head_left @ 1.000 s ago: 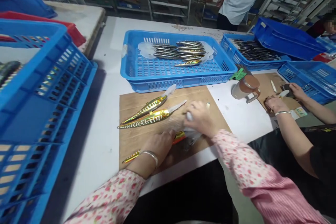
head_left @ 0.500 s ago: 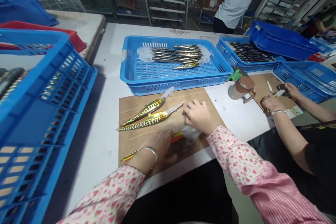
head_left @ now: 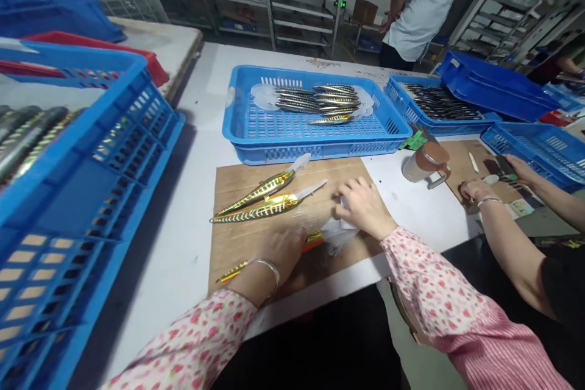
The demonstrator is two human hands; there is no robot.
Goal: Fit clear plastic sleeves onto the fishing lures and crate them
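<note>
My left hand (head_left: 281, 253) presses down on a gold fishing lure (head_left: 233, 270) lying on a brown cardboard mat (head_left: 237, 244); the lure's tail sticks out left of my wrist and an orange part (head_left: 313, 239) shows by my fingers. My right hand (head_left: 363, 207) is closed over the lure's clear plastic lip (head_left: 336, 230) at its front end. Two more gold striped lures (head_left: 260, 198) lie side by side on the mat just beyond my hands.
A blue basket (head_left: 315, 134) with several lures stands behind the mat. A large blue crate (head_left: 82, 195) fills the left. A brown cup (head_left: 425, 164) stands to the right. A co-worker's hands (head_left: 478, 190) work on another mat at right, and another person stands at the back.
My right hand has slid a little toward me along the lure's front end. My left hand stays pressed on the lure. The view has shifted slightly.
</note>
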